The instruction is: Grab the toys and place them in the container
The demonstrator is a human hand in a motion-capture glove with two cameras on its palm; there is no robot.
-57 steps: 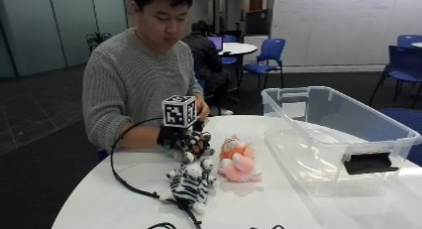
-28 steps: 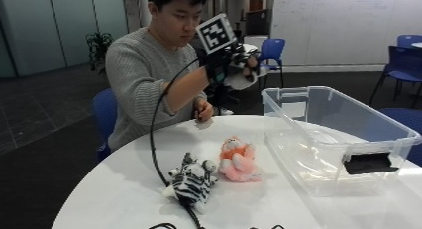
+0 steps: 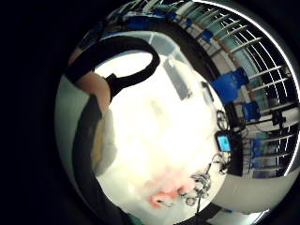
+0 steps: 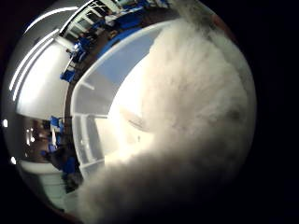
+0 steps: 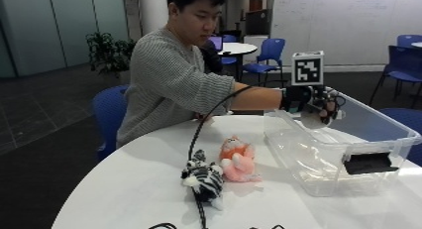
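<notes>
Gloved hands moved over container gripping fluffy toy; two toys on table

I am seeing the clear container standing open-topped at the worktop's right side, its walls ringing the space below my hand. The zebra toy and pink toy are lying touching mid-worktop, leaving bare surface lying around them.

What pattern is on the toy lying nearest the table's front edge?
Black-and-white stripes: the zebra toy, beside the pink toy, shows best in the outside view.
</notes>
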